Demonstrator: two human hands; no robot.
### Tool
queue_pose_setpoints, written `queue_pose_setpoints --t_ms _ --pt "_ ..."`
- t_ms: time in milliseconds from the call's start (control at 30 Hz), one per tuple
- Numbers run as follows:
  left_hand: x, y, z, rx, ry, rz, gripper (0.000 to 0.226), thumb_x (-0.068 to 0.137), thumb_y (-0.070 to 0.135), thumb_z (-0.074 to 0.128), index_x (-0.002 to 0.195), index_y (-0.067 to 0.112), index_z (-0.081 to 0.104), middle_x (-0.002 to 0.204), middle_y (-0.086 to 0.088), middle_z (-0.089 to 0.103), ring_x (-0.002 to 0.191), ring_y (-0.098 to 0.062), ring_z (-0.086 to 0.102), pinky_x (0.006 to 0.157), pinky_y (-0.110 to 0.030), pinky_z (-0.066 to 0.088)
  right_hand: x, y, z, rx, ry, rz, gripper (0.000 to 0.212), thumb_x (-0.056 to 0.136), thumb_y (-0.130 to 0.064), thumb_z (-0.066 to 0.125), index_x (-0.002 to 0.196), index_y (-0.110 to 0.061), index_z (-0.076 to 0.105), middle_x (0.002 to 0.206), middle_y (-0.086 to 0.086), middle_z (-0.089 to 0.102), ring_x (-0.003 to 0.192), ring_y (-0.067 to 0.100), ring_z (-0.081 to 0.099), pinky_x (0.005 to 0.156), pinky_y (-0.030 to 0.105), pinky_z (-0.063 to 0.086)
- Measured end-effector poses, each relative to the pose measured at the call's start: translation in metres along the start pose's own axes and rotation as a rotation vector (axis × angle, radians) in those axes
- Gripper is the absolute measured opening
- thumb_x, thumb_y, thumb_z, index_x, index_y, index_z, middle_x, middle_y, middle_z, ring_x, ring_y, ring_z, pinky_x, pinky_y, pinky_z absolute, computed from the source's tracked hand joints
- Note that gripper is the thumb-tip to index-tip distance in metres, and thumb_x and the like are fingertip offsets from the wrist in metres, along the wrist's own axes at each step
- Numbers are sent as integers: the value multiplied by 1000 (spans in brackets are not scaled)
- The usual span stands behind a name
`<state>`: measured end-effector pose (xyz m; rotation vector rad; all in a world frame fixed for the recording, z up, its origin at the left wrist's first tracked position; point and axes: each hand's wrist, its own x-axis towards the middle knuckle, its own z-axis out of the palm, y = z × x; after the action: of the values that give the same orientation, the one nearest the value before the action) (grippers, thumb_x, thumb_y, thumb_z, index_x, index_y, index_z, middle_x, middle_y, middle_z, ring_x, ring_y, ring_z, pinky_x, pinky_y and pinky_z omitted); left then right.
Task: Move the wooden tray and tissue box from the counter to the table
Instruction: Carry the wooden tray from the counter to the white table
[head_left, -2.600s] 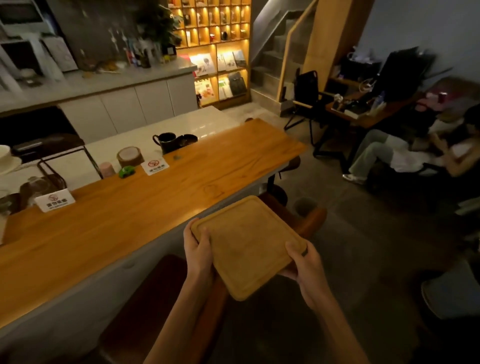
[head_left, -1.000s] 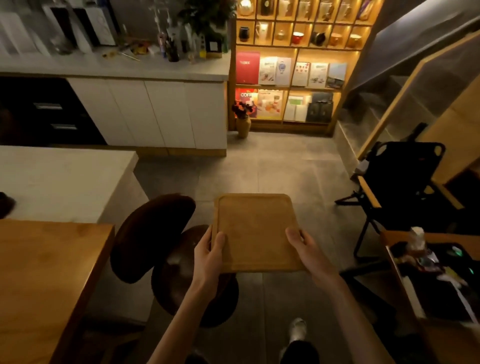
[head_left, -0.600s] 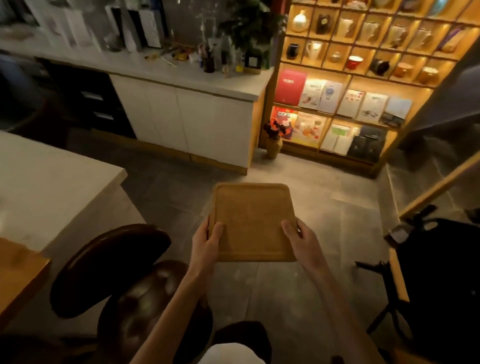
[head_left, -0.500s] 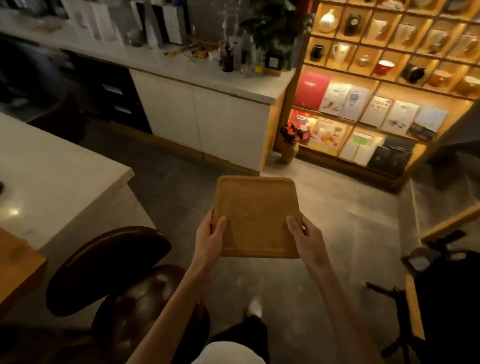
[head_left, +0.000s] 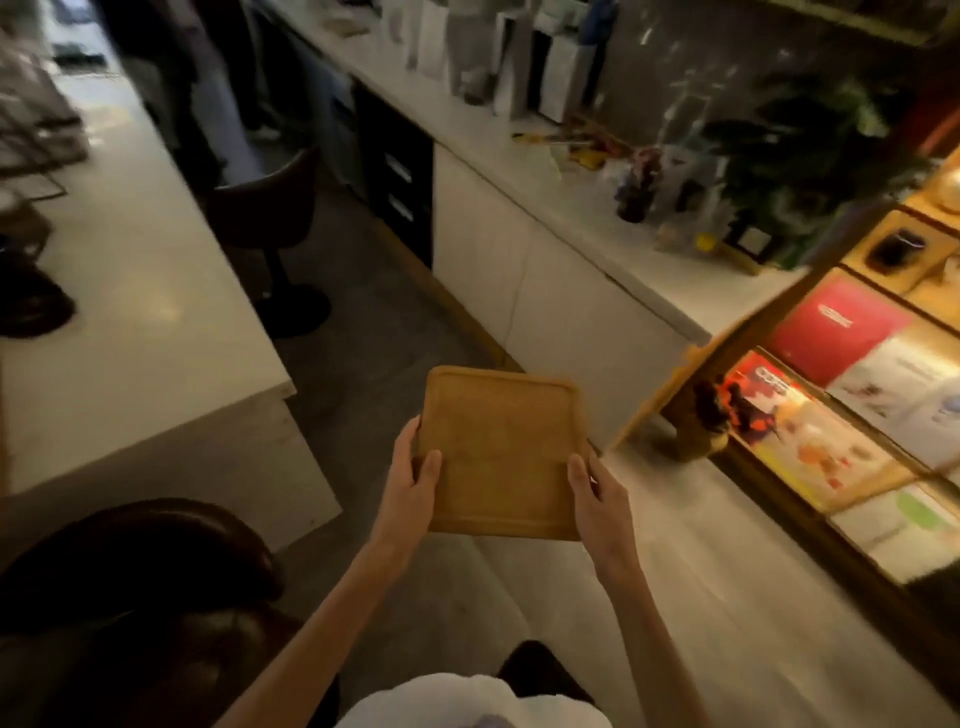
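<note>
I carry the wooden tray (head_left: 501, 449), a flat square board with rounded corners and a shallow rim, level in front of my chest above the floor. My left hand (head_left: 413, 480) grips its near left edge with the thumb on top. My right hand (head_left: 597, 486) grips its near right edge the same way. The tray holds nothing. No tissue box shows in this view.
A white counter (head_left: 130, 322) runs along the left, with a dark brown stool (head_left: 135, 577) below it and another stool (head_left: 270, 208) farther up the aisle. White cabinets (head_left: 524, 270) with a cluttered top line the right. A lit display shelf (head_left: 852, 415) and a small vase (head_left: 701, 431) stand at right.
My view has swung left, away from the wooden bar counter and the stairs, toward the aisle between the white counters. Both hands keep the same hold on the tray.
</note>
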<state>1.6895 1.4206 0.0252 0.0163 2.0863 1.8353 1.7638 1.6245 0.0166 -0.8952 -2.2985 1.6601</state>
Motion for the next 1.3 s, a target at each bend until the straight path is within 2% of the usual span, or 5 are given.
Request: queue_pose_setpoints --t_ms 100,433,600,967,1300 --pt "46 4 2 -39 134 -56 52 104 31 42 150 37 18 151 3 29 129 -21 42 108 -44 41 80 -15 26 -63 -130 16 59 99 -53 40 150 -23 40 142 -9 50 133 19 46 112 38 37" --pt "166 28 -43 -236 808 -268 45 102 34 47 143 29 28 130 4 42 113 -17 50 84 -28 46 280 -110 181 -175 -760 -239 50 102 -39 47 147 -18 45 144 -1 53 128 12 49 112 36 39" --pt "183 26 -93 -180 1074 -362 49 103 36 43 148 18 35 129 5 51 120 -18 54 102 -42 48 305 -156 284 -166 -1068 -349 46 100 -32 53 145 -20 46 130 -20 50 98 -19 51 77 -1 41" --pt "258 -10 -224 39 1447 -638 22 100 31 50 109 14 60 106 0 51 90 -13 56 80 -29 45 333 -229 507 -417 -1463 -596 46 102 -22 49 148 -22 40 130 -13 49 121 10 48 100 35 44" --pt "299 -30 -310 -242 1660 -1032 22 102 19 43 113 6 57 118 -8 42 103 -26 52 88 -31 40 306 -265 696 -647 -1887 -824 44 99 -25 50 143 -29 49 107 -2 69 91 15 67 81 40 59"
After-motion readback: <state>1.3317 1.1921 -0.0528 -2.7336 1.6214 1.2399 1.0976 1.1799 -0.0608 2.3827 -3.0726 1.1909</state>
